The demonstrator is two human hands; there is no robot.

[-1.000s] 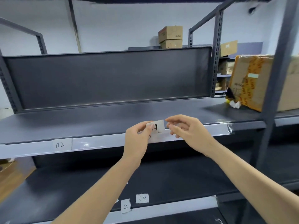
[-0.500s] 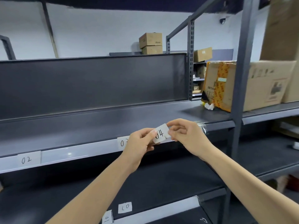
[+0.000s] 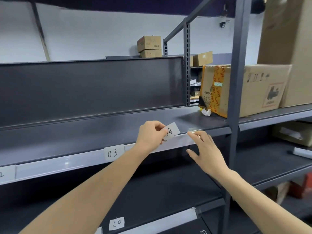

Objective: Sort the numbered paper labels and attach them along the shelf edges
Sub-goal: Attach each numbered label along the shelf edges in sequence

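- The left hand (image 3: pixel 150 135) pinches the "04" label (image 3: pixel 171 130) between thumb and curled fingers (image 3: pixel 160 127), holding it tilted against the top of the label strip (image 3: pixel 67 163) on the shelf's front edge.
- The right hand (image 3: pixel 206 152) is released and spread, holding nothing; its index fingertip touches the strip just right of that label.
- The "03" label (image 3: pixel 113 152) sits in the strip, left of the left hand.
- Another label (image 3: pixel 116 223) lies at the lower shelf's front edge.
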